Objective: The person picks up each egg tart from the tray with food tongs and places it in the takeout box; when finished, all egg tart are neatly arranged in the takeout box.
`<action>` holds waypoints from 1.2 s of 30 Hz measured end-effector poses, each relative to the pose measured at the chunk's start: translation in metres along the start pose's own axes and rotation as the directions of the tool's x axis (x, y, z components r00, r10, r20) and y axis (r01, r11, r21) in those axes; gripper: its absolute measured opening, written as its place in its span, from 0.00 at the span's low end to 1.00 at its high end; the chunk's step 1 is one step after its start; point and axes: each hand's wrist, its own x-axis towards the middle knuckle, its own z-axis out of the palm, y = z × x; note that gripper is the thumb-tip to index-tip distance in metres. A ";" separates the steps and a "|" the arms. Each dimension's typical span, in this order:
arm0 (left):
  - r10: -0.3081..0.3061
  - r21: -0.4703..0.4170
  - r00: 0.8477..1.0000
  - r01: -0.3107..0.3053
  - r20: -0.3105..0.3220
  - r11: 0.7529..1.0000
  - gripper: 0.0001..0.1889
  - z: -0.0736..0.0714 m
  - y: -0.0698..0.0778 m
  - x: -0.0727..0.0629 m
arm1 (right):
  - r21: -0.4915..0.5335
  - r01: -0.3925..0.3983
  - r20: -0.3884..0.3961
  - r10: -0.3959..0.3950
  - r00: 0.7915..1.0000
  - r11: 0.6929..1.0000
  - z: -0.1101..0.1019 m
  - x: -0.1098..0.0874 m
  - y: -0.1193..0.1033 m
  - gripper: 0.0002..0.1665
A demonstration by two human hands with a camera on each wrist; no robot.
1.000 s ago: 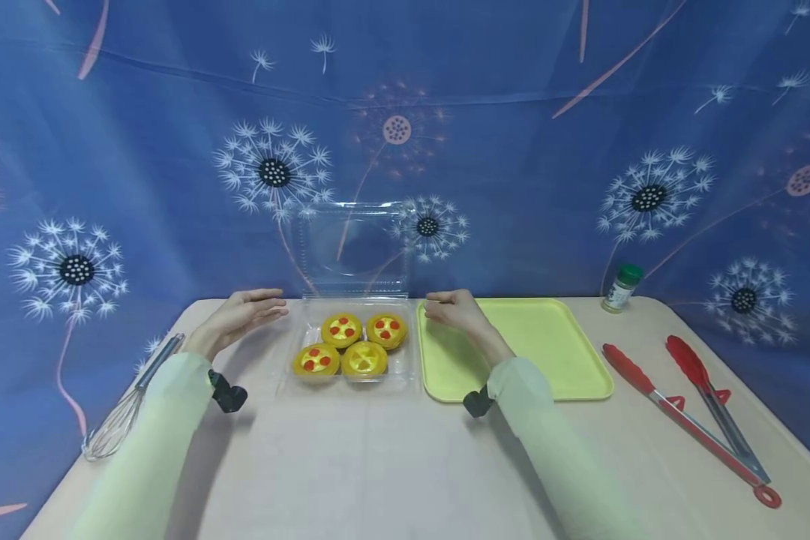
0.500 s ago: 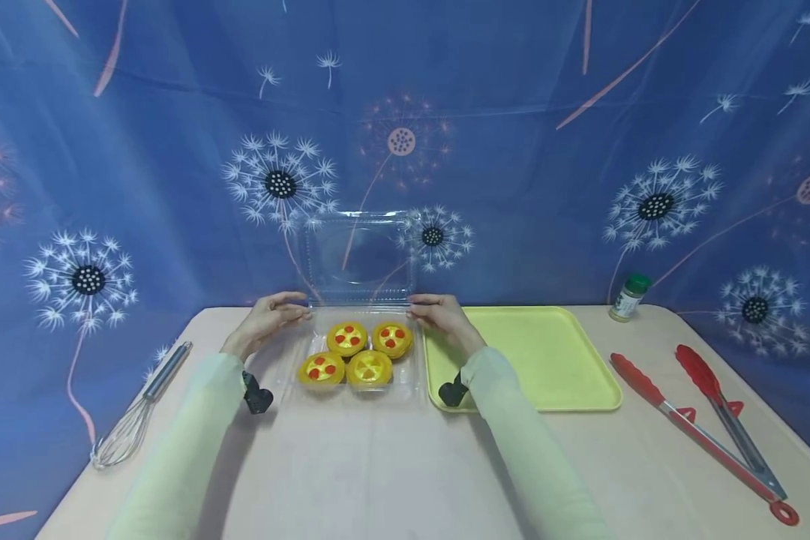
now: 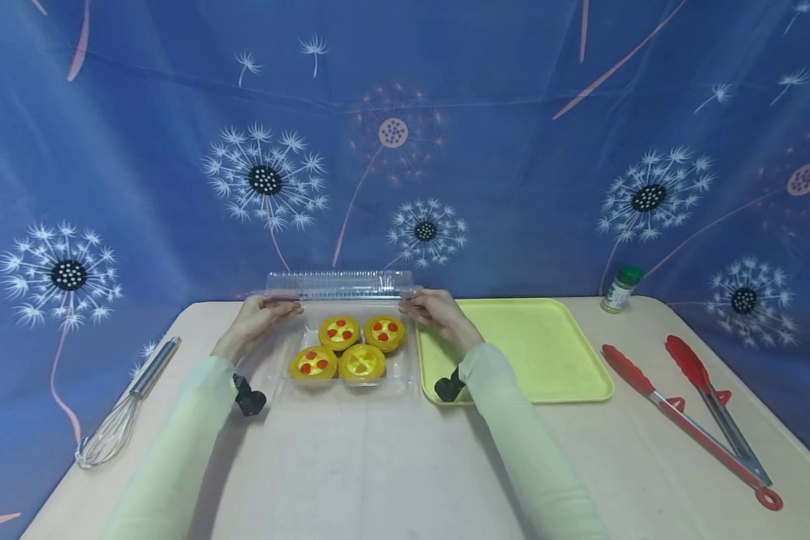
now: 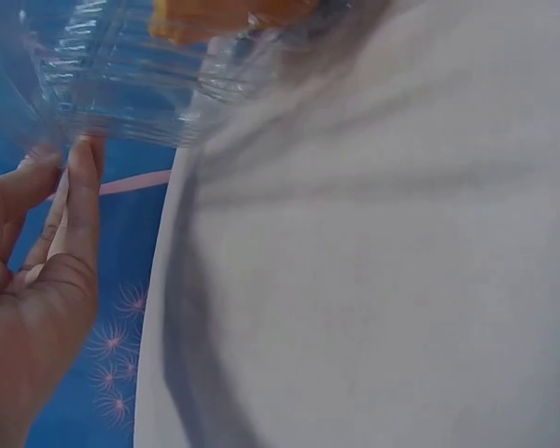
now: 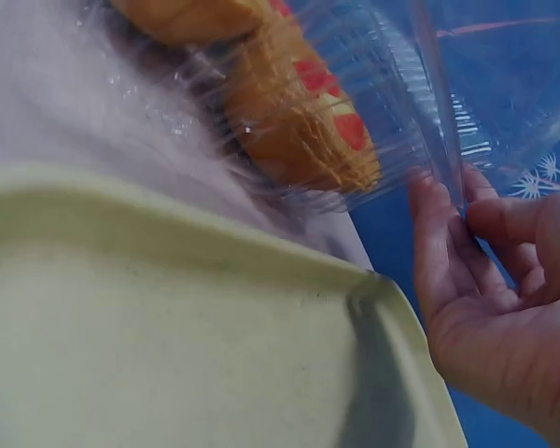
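A clear plastic clamshell box (image 3: 410, 364) sits on the table and holds several round yellow tarts (image 3: 361, 364); three carry red pieces on top. Its hinged clear lid (image 3: 340, 286) looks low and foreshortened at the back. My left hand (image 3: 253, 324) pinches the clear plastic at the lid's left side; in the left wrist view the left hand (image 4: 42, 280) has thumb and fingertips on that edge. At the opposite side my right hand (image 3: 443, 316) pinches the lid's edge, which the right wrist view confirms between thumb and fingers of the right hand (image 5: 499, 299).
A yellow tray (image 3: 526, 352) lies right of the box, partly under the right forearm. Red-tipped tongs (image 3: 695, 420) and a green-capped seasoning jar (image 3: 622, 289) are farther right. A whisk (image 3: 128, 405) lies at the left edge. A blue dandelion-print curtain (image 3: 499, 187) hangs behind.
Both hands moved inward to the back corners of the box and took hold of the lid. The lid, which stood upright, now appears much lower and wider.
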 end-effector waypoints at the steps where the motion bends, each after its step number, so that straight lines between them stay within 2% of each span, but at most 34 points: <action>1: 0.010 0.009 1.000 -0.010 -0.008 1.000 0.21 0.000 0.000 -0.001 | -0.008 0.008 0.006 -0.008 1.000 1.000 -0.001 0.001 0.000 0.20; 3: 0.015 0.051 1.000 -0.015 -0.017 0.999 0.20 -0.001 0.001 -0.004 | -0.017 0.024 0.015 -0.024 1.000 1.000 -0.002 0.002 0.000 0.20; 7: -0.028 0.135 0.999 0.030 -0.015 0.990 0.20 -0.003 0.004 -0.007 | -0.022 0.033 0.027 -0.033 0.999 0.999 -0.005 0.002 -0.002 0.20; 10: -0.080 0.125 0.997 0.080 -0.007 0.989 0.22 -0.005 0.008 -0.006 | -0.002 0.041 0.030 -0.041 0.999 0.999 -0.006 0.000 -0.005 0.19; 13: -0.100 0.107 0.995 0.100 -0.005 0.989 0.23 -0.006 0.010 -0.006 | 0.008 0.063 0.025 -0.063 0.998 0.998 -0.006 -0.003 -0.006 0.19; 17: -0.096 0.111 0.995 0.098 -0.019 0.989 0.23 -0.005 0.008 -0.011 | -0.003 0.081 0.016 -0.081 0.997 0.997 -0.003 -0.005 -0.004 0.20; 21: -0.082 0.135 0.996 0.085 -0.026 0.987 0.25 -0.002 0.007 -0.021 | -0.095 0.092 0.009 -0.092 0.996 0.991 0.000 -0.014 -0.003 0.24; 24: -0.088 0.150 0.995 0.093 -0.041 0.984 0.27 0.004 0.012 -0.036 | -0.235 0.093 0.027 -0.089 0.996 0.968 -0.001 -0.032 -0.005 0.28; 28: -0.142 0.170 0.989 0.147 -0.041 0.974 0.28 0.013 0.018 -0.062 | -0.354 0.046 0.085 -0.017 0.996 0.934 -0.004 -0.063 -0.004 0.30; 32: -0.214 0.126 0.977 0.212 0.006 0.969 0.27 0.020 0.021 -0.091 | -0.337 -0.040 0.150 0.095 0.984 0.940 -0.003 -0.095 0.002 0.28; 36: -0.237 -0.001 0.969 0.237 0.075 0.971 0.27 0.022 0.021 -0.118 | -0.242 -0.095 0.222 0.150 0.963 0.966 -0.002 -0.117 0.011 0.25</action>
